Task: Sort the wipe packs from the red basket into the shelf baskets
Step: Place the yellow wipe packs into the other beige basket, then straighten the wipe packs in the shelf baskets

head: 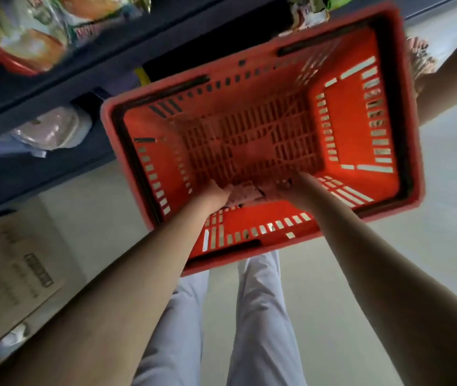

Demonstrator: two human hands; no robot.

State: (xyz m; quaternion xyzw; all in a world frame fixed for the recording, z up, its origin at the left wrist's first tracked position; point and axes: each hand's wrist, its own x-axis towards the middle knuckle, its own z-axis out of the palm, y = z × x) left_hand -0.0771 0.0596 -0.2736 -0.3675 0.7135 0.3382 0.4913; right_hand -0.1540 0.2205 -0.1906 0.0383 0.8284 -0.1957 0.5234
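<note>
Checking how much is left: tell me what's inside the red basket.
One pale patterned wipe pack sits against the near wall of the red basket, held by the left hand and right hand. The remaining slatted floor shows bare. Anything beneath the hands is covered.

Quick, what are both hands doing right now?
Left hand: holds the wipe pack inside the red basket.
Right hand: holds the same wipe pack too.

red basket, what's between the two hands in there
A pinkish wipe pack, touching both the left hand and right hand, by the red basket's near wall; head view, grip blurred.
</note>
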